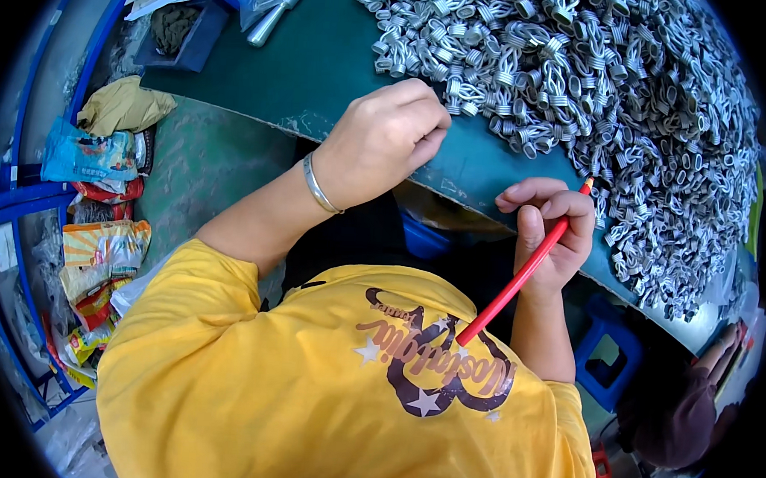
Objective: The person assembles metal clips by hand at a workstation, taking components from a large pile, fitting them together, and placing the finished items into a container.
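Observation:
My left hand (392, 133), with a silver bangle (319, 185) at its wrist, is closed above the near edge of the green table (297, 60). Its fingertips are tucked out of sight, so whatever it may hold is hidden. Between the thumb and fingers of my right hand (556, 238) is a long red pencil (522, 279). The pencil's pale tip points up toward a big heap of small silver-grey looped pieces (578, 68) with ribbed ends. The heap spreads over the table just beyond both hands.
At the table's far left stand a dark blue bin (187, 38) and a metal-handled tool (277, 16). Blue shelving (26, 193) with colourful packets (105, 244) lines the left. A blue stool (609, 351) and another person's dark sleeve (674, 423) are at the lower right.

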{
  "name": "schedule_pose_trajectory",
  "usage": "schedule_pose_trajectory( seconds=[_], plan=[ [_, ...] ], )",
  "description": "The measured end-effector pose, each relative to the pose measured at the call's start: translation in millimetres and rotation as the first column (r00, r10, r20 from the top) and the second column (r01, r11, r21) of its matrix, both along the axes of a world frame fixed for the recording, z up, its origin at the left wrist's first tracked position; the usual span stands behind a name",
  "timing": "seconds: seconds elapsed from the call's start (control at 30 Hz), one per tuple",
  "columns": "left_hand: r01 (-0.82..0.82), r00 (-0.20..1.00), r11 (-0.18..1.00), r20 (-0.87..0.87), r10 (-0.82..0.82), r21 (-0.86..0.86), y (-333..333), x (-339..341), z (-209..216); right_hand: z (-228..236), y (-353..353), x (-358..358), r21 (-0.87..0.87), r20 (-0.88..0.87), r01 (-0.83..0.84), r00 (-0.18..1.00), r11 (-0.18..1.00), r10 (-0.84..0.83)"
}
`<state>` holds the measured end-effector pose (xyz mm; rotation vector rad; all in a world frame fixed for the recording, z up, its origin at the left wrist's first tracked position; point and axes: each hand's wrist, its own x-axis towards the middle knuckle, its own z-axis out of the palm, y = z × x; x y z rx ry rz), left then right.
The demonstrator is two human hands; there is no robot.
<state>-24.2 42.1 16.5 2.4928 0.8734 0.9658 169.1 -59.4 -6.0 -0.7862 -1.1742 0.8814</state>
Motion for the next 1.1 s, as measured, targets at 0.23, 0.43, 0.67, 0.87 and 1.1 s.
schedule_pose_trajectory(
  seconds=[0.23, 0.43, 0.67, 0.87, 1.1],
  plan=[
    [0.097, 0.979, 0.956, 0.199, -0.041, -0.278, -3.3, -4.9, 7.7, -1.2, -1.0, 0.6, -0.032, 0.025, 0.003, 1.0, 0.999, -0.002],
    [0.623, 0.692, 0.153, 0.631, 0.351, -0.767, -25.6, 4.0, 4.5, 2.9, 6.3, 0.9, -0.041, 0.117, 0.02, 0.993, 0.999, -0.015],
    [0.668, 0.671, 0.017, 0.612, 0.418, -0.744, -29.1, 8.3, 4.5, 0.0, 3.1, 1.6, -0.084, 0.011, 0.007, 1.0, 0.996, -0.006],
    [0.435, 0.841, 0.493, 0.536, 0.076, -0.753, -33.2, 7.7, 4.2, 2.3, -0.8, 1.8, -0.095, -0.047, -0.029, 0.999, 0.995, 0.025],
    [0.412, 0.757, 0.745, 0.653, 0.04, -0.524, -41.0, 17.7, -3.5, -4.7, 3.8, 3.1, 0.05, 0.062, 0.003, 0.998, 0.999, -0.006]
  ],
)
